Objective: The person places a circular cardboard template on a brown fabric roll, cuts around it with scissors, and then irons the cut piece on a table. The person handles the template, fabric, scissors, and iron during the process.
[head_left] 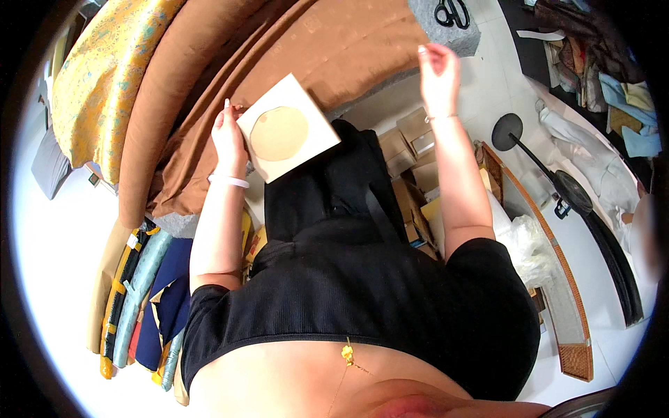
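A square light-tan cardboard box (315,118) with a large round opening or window in its face is tilted above my lap. My left hand (230,138) grips its left edge, with some fingers hidden behind it. Raised at the right, apart from the box, my right hand (440,76) has its fingers curled together near the brown cloth's end. Whether anything small is pinched in it cannot be made out. Brown fabric (334,52) spreads over the surface in front of me. Black-handled scissors (451,14) lie on a grey padded edge beyond my right hand.
Rolls of brown (143,132) and yellow patterned fabric (104,83) stand at the left, above more fabric rolls (143,299). Open cardboard boxes (411,150) sit right of my legs. Farther right are a woven-edged panel (576,359), a black stand (507,131) and piled cloth (631,104).
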`<state>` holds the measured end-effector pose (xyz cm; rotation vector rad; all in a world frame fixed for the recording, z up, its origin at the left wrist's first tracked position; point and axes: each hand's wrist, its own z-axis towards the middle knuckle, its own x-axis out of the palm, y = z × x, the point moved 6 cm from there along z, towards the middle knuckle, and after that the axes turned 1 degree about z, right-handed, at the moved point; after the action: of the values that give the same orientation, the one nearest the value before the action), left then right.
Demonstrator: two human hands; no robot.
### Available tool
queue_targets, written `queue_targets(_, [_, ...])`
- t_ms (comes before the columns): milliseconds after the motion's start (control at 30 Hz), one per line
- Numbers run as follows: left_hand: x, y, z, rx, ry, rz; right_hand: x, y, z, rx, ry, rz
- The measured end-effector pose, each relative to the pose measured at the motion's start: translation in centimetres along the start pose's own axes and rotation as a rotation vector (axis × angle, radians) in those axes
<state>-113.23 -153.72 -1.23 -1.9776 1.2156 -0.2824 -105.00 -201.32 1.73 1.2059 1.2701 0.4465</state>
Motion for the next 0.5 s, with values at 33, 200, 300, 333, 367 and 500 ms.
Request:
queue_targets(33, [0.7,-0.1,-0.4,0.034,-0.021,0.015,1.5,-0.1,-1.6,0.057,0.166,0.113])
queue_targets(200, [6.7,-0.7,-1.3,0.090,-0.077,0.015,4.5,6.2,-6.5,0.587,0.776,0.408])
queue_targets(300, [12.5,-3.7,-2.3,0.130,-0.044,0.115,3.7,4.0,-3.7,0.491,0.655,0.271])
queue_targets(333, [14.0,-3.3,-1.1,0.164,0.018,0.108,3.3,2.8,-2.4,0.505,0.592,0.309])
queue_targets(367, [15.0,-3.0,-0.5,0.096,0.108,0.070,2.8,1.7,-1.2,0.513,0.536,0.310])
queue_targets(500, [15.9,-3.4,-2.1,0.020,0.370,0.014,2.6,0.9,2.3,0.471,0.415,0.258])
